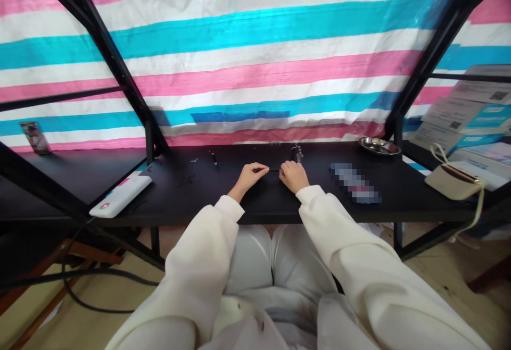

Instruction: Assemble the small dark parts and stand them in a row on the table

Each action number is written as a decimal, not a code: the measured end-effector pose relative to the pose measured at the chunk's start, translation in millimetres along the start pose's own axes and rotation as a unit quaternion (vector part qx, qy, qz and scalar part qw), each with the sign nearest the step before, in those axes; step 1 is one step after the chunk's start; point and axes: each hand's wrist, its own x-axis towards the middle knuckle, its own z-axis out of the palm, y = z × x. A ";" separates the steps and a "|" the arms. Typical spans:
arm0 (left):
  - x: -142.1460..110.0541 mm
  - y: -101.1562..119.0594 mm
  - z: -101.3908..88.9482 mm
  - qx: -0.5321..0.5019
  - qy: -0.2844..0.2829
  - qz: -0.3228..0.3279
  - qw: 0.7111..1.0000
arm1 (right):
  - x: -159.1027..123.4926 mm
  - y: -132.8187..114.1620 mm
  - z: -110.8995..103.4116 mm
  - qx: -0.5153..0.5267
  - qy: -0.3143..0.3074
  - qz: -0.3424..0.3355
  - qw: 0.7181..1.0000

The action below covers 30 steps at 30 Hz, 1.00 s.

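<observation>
My left hand (250, 177) rests low over the black tabletop (311, 201), thumb and fingers pinched together. To its right, my right hand (294, 176) is closed, its fingers curled downward. A thin dark strand (274, 169) spans the small gap between the fingertips of both hands; against the black surface its kind is hard to make out. Just beyond my right hand lies a small cluster of shiny clear or silvery pieces (299, 154). A short black cylinder with a pale band (214, 159) and thin white scraps (194, 160) lie to the left of my left hand.
A white power-strip-like box (121, 197) lies at the left, a shiny metal dish (379, 146) at the back right. Nearer is a blurred-out flat object (355, 183). A beige handbag (453, 181) sits at the right by stacked boxes (465, 110). Black metal frame posts (133, 92) flank the table.
</observation>
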 end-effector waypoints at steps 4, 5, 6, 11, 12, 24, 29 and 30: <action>0.9 -1.7 1.4 -0.001 0.019 -0.017 1.000 | 0.4 -0.9 -1.7 0.005 0.006 -0.005 1.000; 1.1 -2.4 1.7 -0.003 0.028 -0.022 0.999 | 0.5 -1.1 -2.0 0.009 0.006 -0.006 1.000; 1.3 -3.0 1.9 -0.005 0.037 -0.025 0.999 | 0.6 -1.4 -2.4 0.013 0.006 -0.007 1.000; 1.0 -3.6 1.8 -0.013 0.055 -0.021 0.998 | 0.5 -2.3 -3.0 0.038 0.003 -0.013 0.999; 0.6 -2.8 1.7 -0.016 0.052 -0.018 0.998 | 0.4 -2.3 -2.9 0.040 0.004 -0.015 0.999; 0.1 4.4 6.6 -0.023 0.034 -0.027 0.999 | 0.1 -2.3 0.8 0.070 0.018 -0.036 0.997; 2.4 7.5 13.3 -0.057 -0.001 -0.014 0.998 | 0.1 -2.5 1.2 0.079 0.036 -0.037 0.996; 2.8 8.9 14.8 -0.062 -0.005 -0.013 0.998 | 0.0 -2.4 1.1 0.079 0.038 -0.035 0.996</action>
